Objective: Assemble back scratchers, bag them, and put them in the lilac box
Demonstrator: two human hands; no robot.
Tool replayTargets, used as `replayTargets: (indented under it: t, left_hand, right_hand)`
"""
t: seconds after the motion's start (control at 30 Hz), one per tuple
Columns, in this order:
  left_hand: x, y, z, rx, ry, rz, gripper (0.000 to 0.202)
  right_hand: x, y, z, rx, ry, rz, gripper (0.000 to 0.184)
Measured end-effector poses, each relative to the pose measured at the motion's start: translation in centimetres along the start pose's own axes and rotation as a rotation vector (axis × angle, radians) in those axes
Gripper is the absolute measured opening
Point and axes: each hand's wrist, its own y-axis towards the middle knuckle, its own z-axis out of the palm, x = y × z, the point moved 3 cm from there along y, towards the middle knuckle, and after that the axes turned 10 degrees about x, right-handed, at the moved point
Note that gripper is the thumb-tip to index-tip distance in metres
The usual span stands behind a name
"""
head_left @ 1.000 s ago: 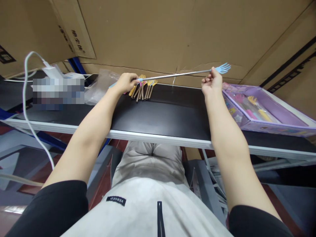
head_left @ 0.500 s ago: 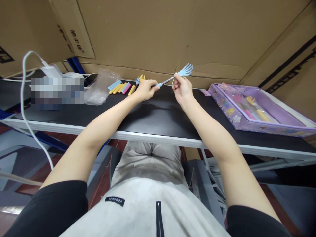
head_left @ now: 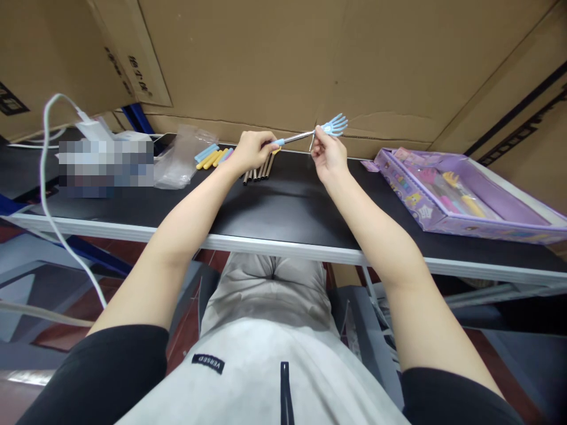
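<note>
A back scratcher with a light-blue hand-shaped head is held level above the black table between both hands. My left hand is closed around its blue handle, most of which is hidden in the fist. My right hand pinches it just below the head. A thin pale strip hangs beside the right fingertips. Below my left hand lie several metal rods, their far ends partly covered by the hand. Left of it lie blue, yellow and pink handle tubes.
A purple display box with packed back scratchers stands at the right. Clear plastic bags lie left of the tubes. A white cable loops over the left table edge. Cardboard walls the back.
My left hand has shifted left and slightly up with the handle, so more of the metal shaft shows. The rods beneath have come into view. My right hand has barely moved.
</note>
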Motion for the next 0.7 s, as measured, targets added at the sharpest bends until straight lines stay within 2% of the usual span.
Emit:
replayTargets:
  t: [0.1,0.2,0.3,0.4,0.47,0.6,0.7]
  left_hand:
    - [1.3,0.0,-0.7,-0.017,0.002,-0.018,0.018]
    - [3.2,-0.5,-1.8,-0.03,-0.002,-0.064,0.018]
    - [5.2,-1.2,-2.9,-0.048,-0.008,-0.115,0.019]
    - [6.4,-1.5,-3.7,-0.047,0.003,-0.136,0.017]
    - [6.7,-1.4,-3.9,-0.035,0.019,-0.138,0.016]
    - [6.5,-1.1,-4.0,-0.034,0.057,-0.141,0.014]
    - [6.3,-0.9,-4.1,-0.048,0.064,-0.122,0.013]
  right_hand:
    - [0.6,1.7,-1.7,-0.003,-0.027,-0.048,0.056]
    - [1.8,3.5,-4.8,-0.039,-0.044,-0.071,0.059]
    - [3.2,4.1,-8.2,-0.197,0.048,-0.012,0.048]
    - [4.2,3.9,-10.7,-0.367,0.198,-0.005,0.038]
    - [4.5,4.0,-11.8,-0.387,0.234,-0.036,0.038]
    - [3.9,5.1,-13.6,-0.336,0.183,-0.032,0.036]
    - [3.7,5.5,-14.1,-0.349,0.193,-0.024,0.036]
